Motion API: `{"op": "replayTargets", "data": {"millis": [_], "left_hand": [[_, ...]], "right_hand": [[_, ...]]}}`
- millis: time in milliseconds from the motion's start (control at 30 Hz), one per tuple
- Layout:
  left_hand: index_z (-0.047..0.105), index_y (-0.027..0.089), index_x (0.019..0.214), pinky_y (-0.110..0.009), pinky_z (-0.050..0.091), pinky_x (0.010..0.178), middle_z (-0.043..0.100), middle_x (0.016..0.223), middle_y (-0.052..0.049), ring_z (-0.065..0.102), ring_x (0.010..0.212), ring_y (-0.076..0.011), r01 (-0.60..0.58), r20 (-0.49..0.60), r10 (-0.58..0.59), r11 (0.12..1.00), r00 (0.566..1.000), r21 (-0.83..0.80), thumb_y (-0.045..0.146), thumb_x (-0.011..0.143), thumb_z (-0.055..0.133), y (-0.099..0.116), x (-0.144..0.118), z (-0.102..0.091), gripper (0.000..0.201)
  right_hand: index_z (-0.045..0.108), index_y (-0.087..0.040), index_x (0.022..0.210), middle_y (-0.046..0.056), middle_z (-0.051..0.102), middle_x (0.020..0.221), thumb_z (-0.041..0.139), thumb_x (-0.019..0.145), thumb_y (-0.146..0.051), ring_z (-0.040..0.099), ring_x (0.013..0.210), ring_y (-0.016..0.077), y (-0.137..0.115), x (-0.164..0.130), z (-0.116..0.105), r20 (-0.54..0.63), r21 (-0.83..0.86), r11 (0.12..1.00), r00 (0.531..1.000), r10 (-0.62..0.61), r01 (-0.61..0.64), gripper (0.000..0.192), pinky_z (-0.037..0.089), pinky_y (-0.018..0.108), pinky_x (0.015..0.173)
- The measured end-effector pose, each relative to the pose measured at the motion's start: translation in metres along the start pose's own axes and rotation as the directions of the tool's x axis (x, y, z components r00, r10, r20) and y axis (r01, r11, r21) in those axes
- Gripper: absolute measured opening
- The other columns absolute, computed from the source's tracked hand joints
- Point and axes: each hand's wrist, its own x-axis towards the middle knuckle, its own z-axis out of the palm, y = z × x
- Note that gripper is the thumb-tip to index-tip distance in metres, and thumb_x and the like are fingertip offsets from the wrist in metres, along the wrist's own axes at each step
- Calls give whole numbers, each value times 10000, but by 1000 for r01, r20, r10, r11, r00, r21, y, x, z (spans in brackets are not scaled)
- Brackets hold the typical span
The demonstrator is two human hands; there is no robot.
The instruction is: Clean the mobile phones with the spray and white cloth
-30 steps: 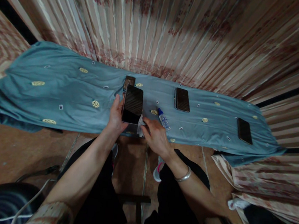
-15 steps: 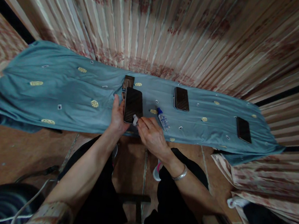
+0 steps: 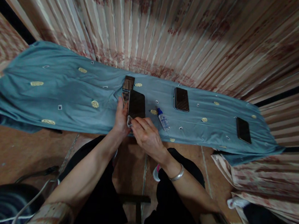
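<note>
Lateral passage lies over the cloth (image 3: 72,96), left of the left hand (image 3: 122,120). Ahead of the held phone (image 3: 137,104), a small dark object (image 3: 128,82) and the curtain (image 3: 158,31) obstruct reach. The bottle (image 3: 164,120) obstructs rightward travel near the right hand (image 3: 147,136). A wide gap separates the middle phone (image 3: 182,99) from the end phone (image 3: 243,130).

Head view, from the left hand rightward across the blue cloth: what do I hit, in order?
left hand → held phone → bottle → middle phone → right phone
</note>
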Motion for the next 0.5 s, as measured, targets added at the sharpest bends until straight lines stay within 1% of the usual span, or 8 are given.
{"op": "replayTargets", "data": {"millis": [67, 133, 233, 300, 367, 433, 500], "left_hand": [[691, 188, 1167, -420, 610, 1028, 807, 1110, -97, 694, 1281, -301, -6, 28, 6, 1000, 1000, 2, 562, 1091, 226, -2, -3, 0, 601], [707, 190, 1128, -428, 605, 1038, 807, 1135, -96, 679, 1304, -316, -18, 65, 18, 1000, 998, 1, 554, 1091, 231, -4, -4, -2, 600], [730, 192, 1084, -424, 606, 1030, 805, 1154, -94, 666, 1321, -327, -38, 97, 37, 999, 995, 3, 558, 1087, 250, -7, -4, -3, 603], [733, 195, 1123, -405, 612, 1009, 801, 1156, -89, 677, 1311, -302, -40, 99, 40, 999, 994, -4, 549, 1091, 251, -8, -5, -2, 599], [726, 211, 1204, -387, 618, 987, 803, 1121, -76, 698, 1280, -273, -27, 91, 29, 999, 995, -21, 533, 1096, 242, -10, -7, 0, 592], [714, 216, 1263, -386, 620, 977, 807, 1068, -69, 716, 1244, -266, 6, 88, -3, 999, 996, -32, 521, 1099, 249, -11, -9, 2, 579], [709, 201, 1275, -391, 621, 970, 806, 1032, -72, 729, 1207, -275, 47, 91, -44, 998, 995, -29, 519, 1098, 264, -12, -11, 2, 575]], "right_hand": [[713, -147, 1317, 147, 727, 1254, 457, 1061, -127, 660, 1105, 248, -1, 1, 1, 15, 18, 1000, 1000, 7, -7, 362, 587, 414, 1056], [712, -168, 1324, 137, 724, 1269, 458, 1047, -99, 661, 1115, 245, -1, 1, 3, 27, 29, 999, 1000, 16, -16, 382, 585, 418, 1064], [697, -158, 1353, 150, 713, 1307, 473, 1034, -82, 657, 1151, 249, 4, 2, 5, 35, 41, 999, 999, 15, -17, 397, 582, 419, 1067], [690, -154, 1370, 159, 708, 1325, 482, 1030, -79, 653, 1177, 256, 9, 3, 5, 37, 41, 999, 999, 19, -21, 406, 573, 426, 1082], [694, -159, 1371, 158, 710, 1333, 478, 1036, -85, 651, 1188, 260, 15, 4, 6, 27, 26, 999, 999, 39, -40, 406, 563, 435, 1097], [702, -163, 1362, 155, 716, 1330, 462, 1050, -100, 652, 1182, 260, 20, 5, 6, 7, 6, 998, 998, 66, -66, 399, 560, 439, 1101], [709, -158, 1354, 155, 723, 1321, 448, 1062, -117, 655, 1174, 261, 25, 6, 6, -15, -10, 996, 996, 86, -86, 394, 555, 443, 1105]]}}
